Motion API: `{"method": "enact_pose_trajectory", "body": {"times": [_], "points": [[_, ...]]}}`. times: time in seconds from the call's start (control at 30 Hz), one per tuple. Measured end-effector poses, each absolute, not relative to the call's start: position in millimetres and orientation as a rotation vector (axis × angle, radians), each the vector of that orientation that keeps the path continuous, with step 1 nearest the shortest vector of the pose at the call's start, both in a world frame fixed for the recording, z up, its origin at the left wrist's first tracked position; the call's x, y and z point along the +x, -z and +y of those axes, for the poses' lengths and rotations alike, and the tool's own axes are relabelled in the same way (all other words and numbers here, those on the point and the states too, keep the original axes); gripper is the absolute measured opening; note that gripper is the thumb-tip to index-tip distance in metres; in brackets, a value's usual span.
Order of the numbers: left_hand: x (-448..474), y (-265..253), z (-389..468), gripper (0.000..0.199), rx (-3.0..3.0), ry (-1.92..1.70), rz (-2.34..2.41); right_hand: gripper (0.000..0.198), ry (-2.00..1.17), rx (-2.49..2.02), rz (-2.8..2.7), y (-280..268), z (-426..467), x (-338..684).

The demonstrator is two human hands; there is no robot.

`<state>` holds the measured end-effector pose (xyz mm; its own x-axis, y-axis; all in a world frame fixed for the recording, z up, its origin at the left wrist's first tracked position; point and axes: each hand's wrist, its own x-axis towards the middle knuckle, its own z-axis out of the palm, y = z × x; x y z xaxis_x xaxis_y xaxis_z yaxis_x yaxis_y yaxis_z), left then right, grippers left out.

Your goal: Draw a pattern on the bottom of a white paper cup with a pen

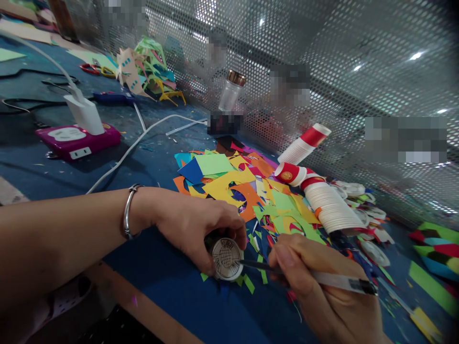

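My left hand (201,222), with a silver bangle at its wrist, curls its fingers and thumb round a small round piece with a white face (227,259). Black lines on that face form a gridded oval with strokes around it. The sides of the piece are mostly hidden by my fingers. In my right hand (311,282) is a pen (333,281) with a clear barrel and a black end. Its dark tip meets the right edge of the white face; whether it touches I cannot tell. Scraps of coloured paper (218,184) lie just beyond both hands.
Stacked paper cups (333,205) lie to the right beside a perforated metal screen (337,86). A magenta power adapter (79,141) with a white charger (84,112) stands left, its white cable crossing the blue table. Scissors (91,69) and a clear jar (231,93) are farther back.
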<state>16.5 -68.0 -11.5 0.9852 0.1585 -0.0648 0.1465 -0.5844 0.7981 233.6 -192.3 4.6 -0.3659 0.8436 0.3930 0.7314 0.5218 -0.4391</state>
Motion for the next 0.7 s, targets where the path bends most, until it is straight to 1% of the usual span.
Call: {"method": "enact_pose_trajectory", "body": {"times": [0.47, 0.7], "points": [[16.6, 11.6, -68.0, 0.055, 2.231, -0.018, 0.205, 0.023, -0.236, -1.156, -2.218, -3.7, -195.3, 231.6], [17.3, 11.1, -68.1, 0.054, 2.252, -0.024, 0.188, 0.027, -0.22, -1.147, -2.203, -0.5, -197.3, 229.5]]}}
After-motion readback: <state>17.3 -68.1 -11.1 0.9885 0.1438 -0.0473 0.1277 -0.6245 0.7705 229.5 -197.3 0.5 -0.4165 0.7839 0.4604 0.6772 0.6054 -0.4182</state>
